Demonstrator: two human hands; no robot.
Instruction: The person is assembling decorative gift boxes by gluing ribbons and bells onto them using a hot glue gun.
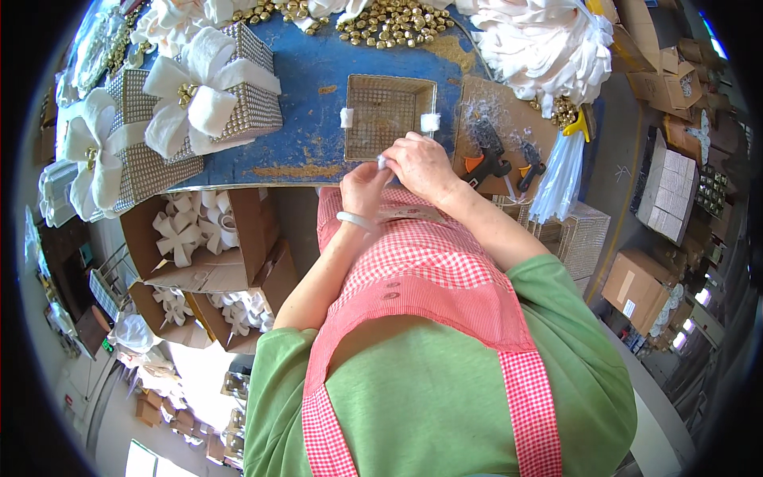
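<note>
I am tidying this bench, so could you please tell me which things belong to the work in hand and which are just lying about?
In hand:
- left hand and right hand, pinching a small white strip
- open square studded tray with white tufts

Lying about:
- finished studded boxes with white bows
- pile of gold beads
- black-and-orange glue guns
- cardboard cartons of white bows

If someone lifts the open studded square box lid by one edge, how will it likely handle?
The studded box lid looks shallow and thin-walled, so probably light and slightly flexible. White ribbon tabs on its sides look floppy and may dangle. Lying flat on the blue table, it would likely slide, not tip.
</note>
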